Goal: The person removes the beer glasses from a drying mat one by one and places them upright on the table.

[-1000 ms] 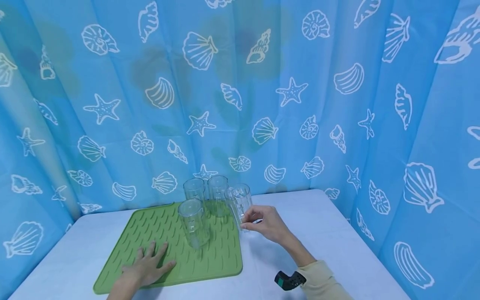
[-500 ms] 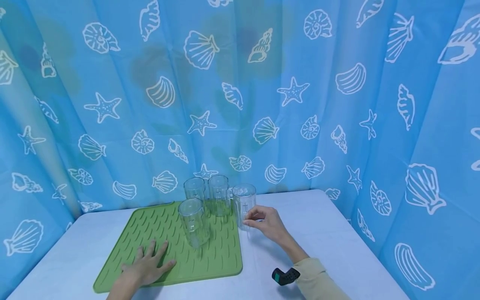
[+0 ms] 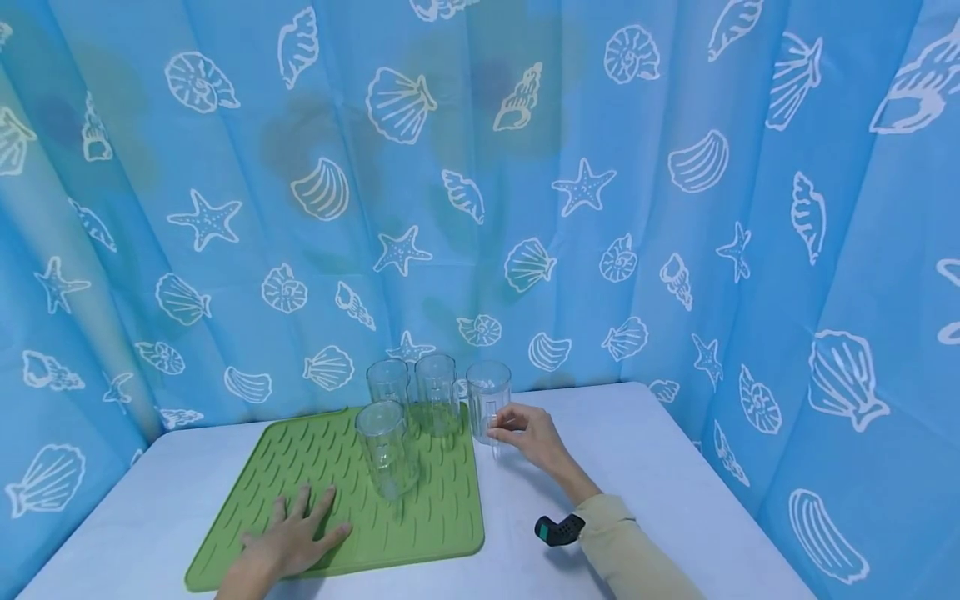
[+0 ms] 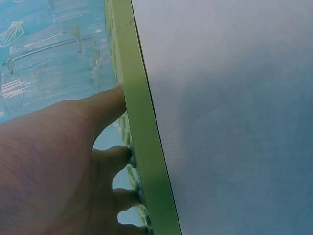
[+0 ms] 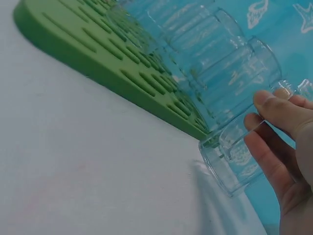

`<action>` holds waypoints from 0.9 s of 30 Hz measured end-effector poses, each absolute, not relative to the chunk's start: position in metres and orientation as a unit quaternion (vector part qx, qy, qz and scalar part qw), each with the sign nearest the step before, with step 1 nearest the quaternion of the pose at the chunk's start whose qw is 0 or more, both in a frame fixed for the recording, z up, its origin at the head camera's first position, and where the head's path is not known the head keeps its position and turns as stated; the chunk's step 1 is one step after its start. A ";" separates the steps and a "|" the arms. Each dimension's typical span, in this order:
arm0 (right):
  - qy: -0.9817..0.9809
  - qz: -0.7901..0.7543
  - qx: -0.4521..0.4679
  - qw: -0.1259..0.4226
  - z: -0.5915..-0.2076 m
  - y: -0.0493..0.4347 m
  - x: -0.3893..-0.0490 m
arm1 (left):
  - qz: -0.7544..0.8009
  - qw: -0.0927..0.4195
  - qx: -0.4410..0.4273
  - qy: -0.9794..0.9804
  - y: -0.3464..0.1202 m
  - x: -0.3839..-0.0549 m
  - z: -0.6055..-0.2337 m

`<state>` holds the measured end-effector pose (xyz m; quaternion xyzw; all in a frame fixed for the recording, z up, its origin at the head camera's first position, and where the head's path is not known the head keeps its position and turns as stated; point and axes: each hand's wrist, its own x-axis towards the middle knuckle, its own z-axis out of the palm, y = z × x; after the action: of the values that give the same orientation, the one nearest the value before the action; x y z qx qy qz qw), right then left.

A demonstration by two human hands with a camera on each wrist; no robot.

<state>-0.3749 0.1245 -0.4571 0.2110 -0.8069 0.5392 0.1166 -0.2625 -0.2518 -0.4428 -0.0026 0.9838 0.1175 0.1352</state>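
Observation:
My right hand [image 3: 530, 433] grips a clear glass mug [image 3: 486, 387] at its near side, just right of the green mat. In the right wrist view the thumb and fingers [image 5: 274, 108] pinch the glass mug [image 5: 234, 169], seemingly by its handle. Whether its base touches the table cannot be told. My left hand [image 3: 288, 537] rests on the green ridged mat [image 3: 292, 454] with its fingers spread. Three more glass mugs stand on the mat: a back left mug [image 3: 388, 380], a back right mug [image 3: 437, 392] and a nearer mug [image 3: 386, 454].
A white-covered table [image 3: 600, 483] carries the mat. Behind and on both sides hangs a blue curtain [image 3: 480, 208] printed with white shells and starfish. A black band-like device [image 3: 558, 531] sits at the right wrist, by the beige sleeve [image 3: 630, 550].
The right hand has shifted the mug slightly right and then farther back, off the mat's right edge. The left hand and the three mugs on the mat have stayed put.

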 end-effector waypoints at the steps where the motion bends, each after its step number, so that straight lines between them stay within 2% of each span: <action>1: -0.807 0.540 0.209 0.115 -0.458 0.124 -0.376 | 0.117 0.135 -0.003 0.984 -0.252 -0.262 -0.444; 19: -0.820 0.526 0.202 0.097 -0.461 0.129 -0.392 | 0.111 0.133 -0.005 0.985 -0.251 -0.260 -0.446; 27: -0.844 0.452 0.257 0.132 -0.455 0.128 -0.394 | 0.110 0.134 -0.010 0.985 -0.250 -0.263 -0.446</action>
<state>-0.3943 0.1282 -0.4547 0.2570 -0.8441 0.4517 0.1318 -0.2625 -0.2498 -0.4461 -0.0096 0.9849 0.1102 0.1335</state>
